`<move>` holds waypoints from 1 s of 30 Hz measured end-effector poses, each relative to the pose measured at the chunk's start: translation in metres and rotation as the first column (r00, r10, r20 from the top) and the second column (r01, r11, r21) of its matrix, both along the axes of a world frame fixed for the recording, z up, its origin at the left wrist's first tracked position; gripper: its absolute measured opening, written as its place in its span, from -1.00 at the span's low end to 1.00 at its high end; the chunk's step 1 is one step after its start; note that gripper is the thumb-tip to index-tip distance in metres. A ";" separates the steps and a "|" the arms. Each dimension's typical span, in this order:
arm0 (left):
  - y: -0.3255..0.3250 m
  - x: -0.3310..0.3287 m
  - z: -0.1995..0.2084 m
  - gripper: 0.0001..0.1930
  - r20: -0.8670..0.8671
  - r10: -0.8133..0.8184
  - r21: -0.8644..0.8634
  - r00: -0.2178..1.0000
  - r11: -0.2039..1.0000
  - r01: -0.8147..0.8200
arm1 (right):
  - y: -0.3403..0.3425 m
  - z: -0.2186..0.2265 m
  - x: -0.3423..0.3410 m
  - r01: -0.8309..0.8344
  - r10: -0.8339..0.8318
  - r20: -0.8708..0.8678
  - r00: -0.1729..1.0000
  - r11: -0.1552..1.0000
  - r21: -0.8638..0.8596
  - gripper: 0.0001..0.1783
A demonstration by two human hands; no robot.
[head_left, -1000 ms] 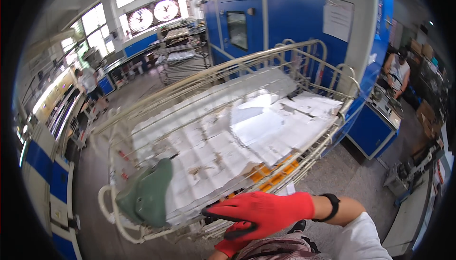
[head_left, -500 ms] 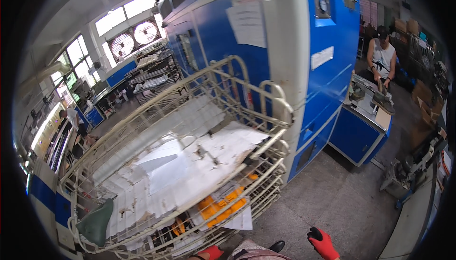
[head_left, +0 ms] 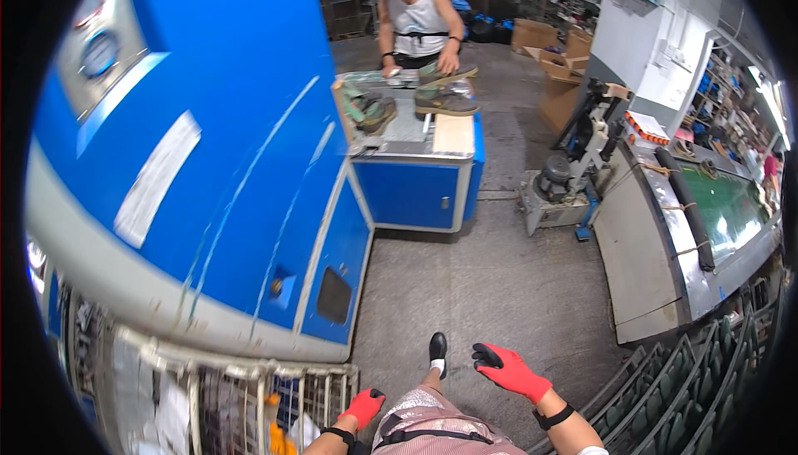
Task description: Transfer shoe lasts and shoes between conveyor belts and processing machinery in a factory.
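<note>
A person in red gloves walks across a workshop floor, both hands free, beside a big blue machine.

The blue machine (head_left: 208, 164) fills the left half of the view, and a wire cart (head_left: 241, 397) stands against its base at the lower left, the thing nearest the hands. The bare grey concrete floor (head_left: 499, 272) runs ahead to a blue workbench (head_left: 420, 181), where another person handles shoes (head_left: 445, 102). A grey conveyor (head_left: 665, 231) lines the right side. The right hand (head_left: 511, 369) hangs out over the floor, fingers spread and holding nothing (probably swung out for balance mid-stride). The left hand (head_left: 362, 407) sits low, just beside the cart's top rail but apart from it, fingers loosely curled around nothing.
</note>
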State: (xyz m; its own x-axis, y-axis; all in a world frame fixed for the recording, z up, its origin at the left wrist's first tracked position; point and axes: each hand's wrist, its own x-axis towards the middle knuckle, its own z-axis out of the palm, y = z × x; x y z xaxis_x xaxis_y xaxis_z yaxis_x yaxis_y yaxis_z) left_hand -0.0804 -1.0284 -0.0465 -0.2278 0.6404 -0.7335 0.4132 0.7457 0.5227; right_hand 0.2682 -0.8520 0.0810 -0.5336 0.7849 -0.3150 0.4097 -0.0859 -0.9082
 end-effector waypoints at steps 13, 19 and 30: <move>0.438 0.045 -0.022 -0.72 0.103 -0.140 0.231 0.985 0.966 0.113 | 0.190 -0.092 0.148 0.598 -0.592 0.125 0.796 0.737 -0.315 -0.55; 0.624 0.113 0.006 -0.79 0.295 0.017 0.272 0.955 0.957 -0.101 | 0.411 -0.095 0.182 0.474 -0.417 0.244 0.876 0.840 -0.265 -0.52; 0.890 0.145 0.096 -0.71 0.374 0.329 0.473 0.867 0.736 -0.483 | 0.833 -0.031 0.083 0.035 -0.070 0.124 0.990 0.963 0.267 -0.34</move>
